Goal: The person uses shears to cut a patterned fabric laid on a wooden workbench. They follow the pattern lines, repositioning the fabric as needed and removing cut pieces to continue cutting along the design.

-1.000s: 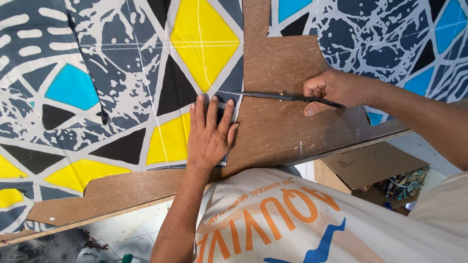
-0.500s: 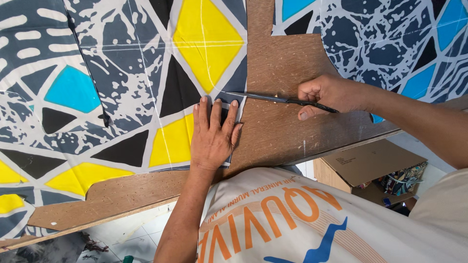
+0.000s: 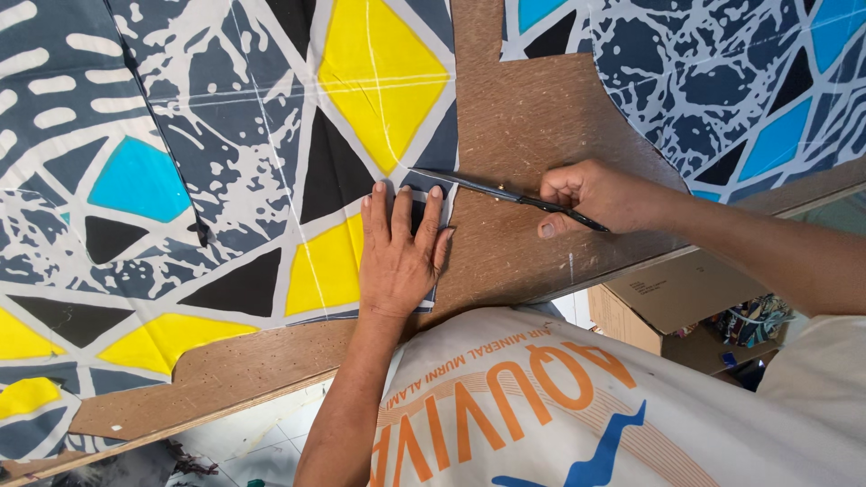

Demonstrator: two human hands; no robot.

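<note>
The right hand [image 3: 591, 194] is gripping one pair of dark metal scissors [image 3: 505, 193], fingers curled shut around the handles. The left hand [image 3: 400, 252] is pressing flat, fingers spread, holding nothing, on one sheet of patterned cloth in navy, yellow, blue and white [image 3: 225, 153]. A second patterned piece [image 3: 722, 81] is lying top right. Both are resting on the brown wooden counter [image 3: 523, 117]. Since the earlier frame, the scissors' tip is sitting slightly closer to the left fingertips. Their long axis is running nearly level, blades pointing left at the cloth edge.

Bright even daylight, soft faint shadows, sharp focus, perhaps slight edge distortion
</note>
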